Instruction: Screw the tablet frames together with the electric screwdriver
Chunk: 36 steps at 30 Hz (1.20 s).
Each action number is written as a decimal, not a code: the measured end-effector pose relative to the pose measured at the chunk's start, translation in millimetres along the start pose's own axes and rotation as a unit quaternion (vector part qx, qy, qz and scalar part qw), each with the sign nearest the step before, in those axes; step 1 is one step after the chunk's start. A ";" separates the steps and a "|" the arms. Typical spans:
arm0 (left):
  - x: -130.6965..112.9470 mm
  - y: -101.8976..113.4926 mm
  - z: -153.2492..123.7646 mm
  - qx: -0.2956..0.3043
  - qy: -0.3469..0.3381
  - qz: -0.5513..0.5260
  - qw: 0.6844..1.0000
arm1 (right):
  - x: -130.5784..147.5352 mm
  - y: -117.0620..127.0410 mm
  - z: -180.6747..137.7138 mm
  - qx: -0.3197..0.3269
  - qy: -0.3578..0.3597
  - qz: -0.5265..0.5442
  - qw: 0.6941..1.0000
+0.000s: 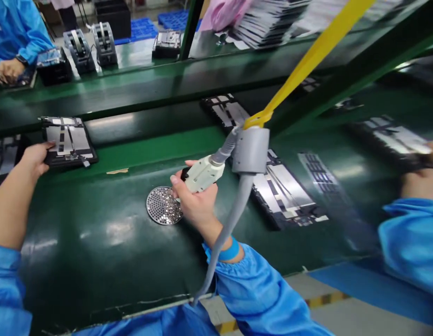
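Green tabletop (108,266): a black-framed device (73,140) sat at nine o'clock.
The left hand (35,159) pinched its left edge; the right hand (199,201) closed around a pale tool (204,174) beside the perforated dish (155,204) at eight o'clock. Positioning the device seemed the step, the next move likely calling for a steady left grip.

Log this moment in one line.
left hand: gripping device by edge | right hand: holding corded tool near dish | dish: round, small shiny pieces on it
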<state>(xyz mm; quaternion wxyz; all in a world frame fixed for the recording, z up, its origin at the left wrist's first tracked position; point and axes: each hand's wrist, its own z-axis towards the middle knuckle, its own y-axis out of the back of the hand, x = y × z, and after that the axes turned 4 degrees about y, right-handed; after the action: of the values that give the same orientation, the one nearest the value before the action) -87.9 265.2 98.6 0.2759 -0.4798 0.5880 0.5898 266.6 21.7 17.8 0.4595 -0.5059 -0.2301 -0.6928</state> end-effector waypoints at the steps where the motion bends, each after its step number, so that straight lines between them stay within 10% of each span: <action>1: 4.6 -1.6 -8.3 -0.013 0.029 -0.021 0.999 | 1.9 -2.0 -1.1 0.002 0.007 0.011 1.000; 12: 76.5 -31.6 -205.1 0.065 0.119 -0.188 0.973 | 5.7 -26.0 -14.6 -0.022 0.082 -0.001 0.996; 20: 117.9 -31.0 -220.6 0.025 -0.114 0.063 0.991 | -5.0 -20.4 -23.2 -0.020 0.073 0.005 0.997; 23: 113.6 -24.8 -222.6 0.008 -0.321 0.174 0.931 | -9.3 -18.1 -24.6 -0.014 0.065 -0.019 0.998; 26: 101.4 -23.5 -232.0 0.114 -0.477 0.164 0.856 | -11.3 -16.8 -25.1 -0.007 0.060 -0.026 0.998; 30: 97.5 -27.5 -245.8 0.292 -0.538 0.198 0.765 | -10.0 -15.9 -25.1 -0.007 0.077 -0.028 0.997; 36: 111.4 -40.7 -251.5 0.296 -0.572 0.252 0.722 | -7.6 -16.3 -25.4 -0.010 0.090 -0.042 0.995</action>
<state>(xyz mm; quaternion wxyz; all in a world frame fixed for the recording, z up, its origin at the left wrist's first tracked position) -34.2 3.9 20.1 0.5294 0.2208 0.5621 0.5958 240.5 12.5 3.6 0.4442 -0.4359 -0.2021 -0.7562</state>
